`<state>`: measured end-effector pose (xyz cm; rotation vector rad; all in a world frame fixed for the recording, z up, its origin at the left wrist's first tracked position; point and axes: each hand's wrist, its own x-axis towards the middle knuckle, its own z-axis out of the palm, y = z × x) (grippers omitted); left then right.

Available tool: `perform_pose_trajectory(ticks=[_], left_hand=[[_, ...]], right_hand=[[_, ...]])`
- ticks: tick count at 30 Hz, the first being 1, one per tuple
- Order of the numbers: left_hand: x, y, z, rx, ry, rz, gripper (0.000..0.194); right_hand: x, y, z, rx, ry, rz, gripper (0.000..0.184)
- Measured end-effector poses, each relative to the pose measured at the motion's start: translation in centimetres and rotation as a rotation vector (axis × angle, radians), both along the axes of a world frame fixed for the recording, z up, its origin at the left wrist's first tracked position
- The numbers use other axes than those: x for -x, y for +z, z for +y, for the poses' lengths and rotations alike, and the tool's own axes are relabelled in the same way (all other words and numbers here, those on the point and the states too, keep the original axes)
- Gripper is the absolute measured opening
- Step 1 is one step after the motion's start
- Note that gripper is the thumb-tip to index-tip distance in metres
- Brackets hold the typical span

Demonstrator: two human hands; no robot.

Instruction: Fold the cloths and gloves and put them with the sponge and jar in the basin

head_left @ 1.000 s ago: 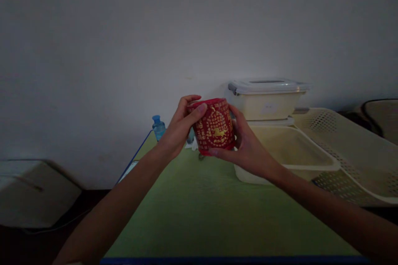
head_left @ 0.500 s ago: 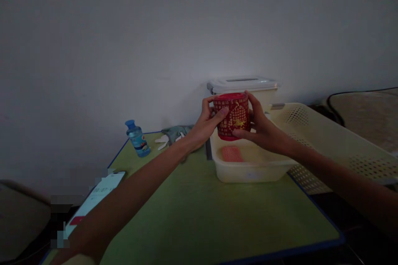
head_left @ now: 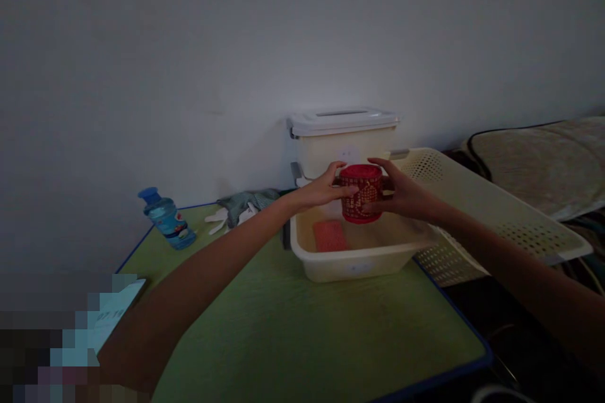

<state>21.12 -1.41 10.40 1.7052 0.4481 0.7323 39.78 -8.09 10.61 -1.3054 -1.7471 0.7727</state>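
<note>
Between my two hands is a red cylindrical container [head_left: 354, 208] with gold characters and patterns, its red top facing up. My left hand [head_left: 325, 190] grips its left side, the thumb across the front. On the opposite side my right hand [head_left: 405, 196] has its thumb low on the front and a finger up near the top rim. The container is held above a cream plastic basin [head_left: 359, 269]. A pink-red sponge-like block [head_left: 329, 236] lies inside the basin, toward its left.
Behind the basin stands a cream box with a light lid [head_left: 345, 119]. A perforated basket [head_left: 491, 201] is at the right. On the green table [head_left: 302, 334] are a blue bottle [head_left: 167, 220], grey-green cloth with white pieces [head_left: 241, 206], and a phone-like screen [head_left: 113, 318].
The view has swung right. Held in both hands, the container has shifted right and lower over the basin, and more of its top shows.
</note>
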Motion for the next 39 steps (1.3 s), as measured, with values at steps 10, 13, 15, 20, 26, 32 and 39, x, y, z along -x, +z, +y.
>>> perform_pose_trajectory(ticks=[10,13,15,20,26,32,39], left_hand=[[-0.8,-3.1,1.2,-0.027,-0.097,0.154,0.058],[-0.5,-3.2,1.1,-0.208,-0.013,0.237,0.052],[-0.4,-3.2,1.2,-0.293,0.019,0.261,0.051],[-0.6,-3.5,1.1,-0.381,0.036,0.315,0.053],[-0.9,-4.6,1.3,-0.563,0.071,0.317,0.05],[-1.1,-5.1,1.7,-0.621,-0.013,0.3,0.037],[-1.1,-3.9,1.2,-0.564,-0.046,0.328,0.031]], right_hand=[[-0.2,-2.7,0.8,-0.161,-0.025,-0.501,0.074],[-0.3,-3.1,0.9,-0.148,0.027,-0.509,0.075],[-0.5,-3.2,1.0,-0.116,0.071,-0.48,0.074],[-0.6,-3.3,0.9,-0.044,0.077,-0.476,0.078],[-0.5,-3.3,0.7,-0.068,0.089,-0.519,0.081],[-0.8,-3.6,0.8,-0.058,0.118,-0.523,0.082],[-0.6,-3.0,0.7,-0.11,0.065,-0.503,0.069]])
